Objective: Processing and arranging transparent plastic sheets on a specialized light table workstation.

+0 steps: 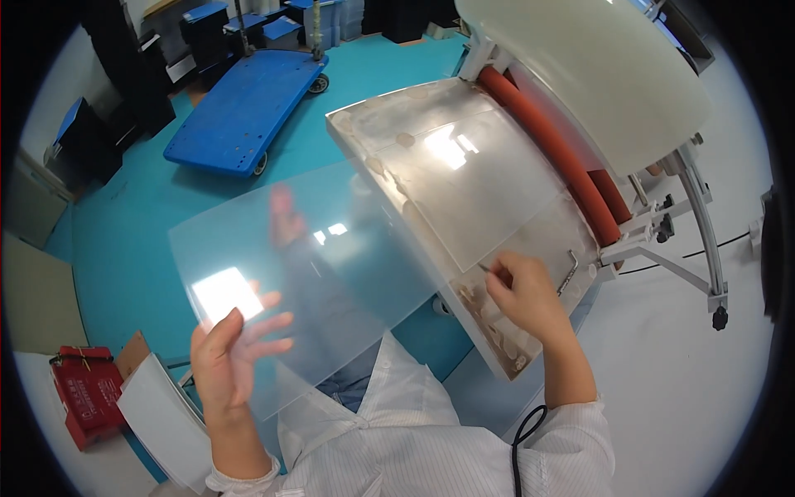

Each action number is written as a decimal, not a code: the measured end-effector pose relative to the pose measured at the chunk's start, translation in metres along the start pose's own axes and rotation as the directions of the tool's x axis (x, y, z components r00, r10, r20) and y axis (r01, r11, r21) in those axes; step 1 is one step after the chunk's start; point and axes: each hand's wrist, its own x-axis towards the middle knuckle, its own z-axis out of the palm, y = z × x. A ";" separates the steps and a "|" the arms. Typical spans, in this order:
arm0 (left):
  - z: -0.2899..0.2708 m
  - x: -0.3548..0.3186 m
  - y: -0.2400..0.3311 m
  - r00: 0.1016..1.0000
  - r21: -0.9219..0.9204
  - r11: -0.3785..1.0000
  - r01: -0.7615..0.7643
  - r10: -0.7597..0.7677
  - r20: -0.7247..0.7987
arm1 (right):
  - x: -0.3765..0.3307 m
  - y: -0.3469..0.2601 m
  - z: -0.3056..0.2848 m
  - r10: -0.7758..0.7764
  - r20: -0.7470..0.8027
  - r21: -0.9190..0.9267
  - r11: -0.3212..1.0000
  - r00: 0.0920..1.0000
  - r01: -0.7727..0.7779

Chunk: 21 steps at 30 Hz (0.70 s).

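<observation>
A large clear plastic sheet is in my left hand, the thumb on top and the spread fingers showing through from beneath. Its right side reaches the edge of a metal feed table. On that table lies a second clear sheet, flat, with its far side by the red rollers. My right hand is closed in a pinch at this sheet's near corner. A thin dark tip pokes out from the fingers; its kind I cannot make out. Right of that hand lies a bent metal hex key.
Above the rollers sits a big cream machine cover, with a metal bracket and black knobs at its right. A blue platform trolley stands on the teal floor. At lower left are a red case and white boards.
</observation>
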 end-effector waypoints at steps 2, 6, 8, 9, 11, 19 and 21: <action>-0.025 -0.010 -0.006 0.998 -0.041 0.999 -0.034 0.032 -0.045 | 0.018 -0.012 0.000 0.012 -0.054 0.320 0.947 0.998 0.005; -0.042 -0.015 -0.021 0.987 -0.013 0.999 -0.046 0.044 -0.152 | 0.048 -0.010 0.029 0.004 -0.175 0.501 0.861 0.985 0.086; -0.037 -0.015 -0.031 0.976 0.013 1.000 -0.027 0.029 -0.214 | 0.053 -0.010 0.042 0.009 -0.228 0.556 0.822 0.974 0.122; -0.037 -0.015 -0.035 0.970 0.013 0.999 -0.042 0.044 -0.238 | 0.053 -0.014 0.046 -0.015 -0.219 0.563 0.815 0.976 0.139; -0.039 -0.006 -0.047 0.989 -0.024 0.997 0.071 -0.074 -0.129 | 0.050 -0.015 0.045 -0.013 -0.181 0.578 0.808 0.983 0.117; 0.005 0.045 -0.105 0.988 -0.147 0.977 0.154 -0.152 0.027 | 0.061 -0.006 0.033 0.060 -0.238 0.528 0.846 0.969 0.078; 0.021 0.053 -0.110 0.984 -0.179 0.968 0.178 -0.169 0.061 | 0.066 -0.005 0.029 0.046 -0.231 0.502 0.861 0.972 0.079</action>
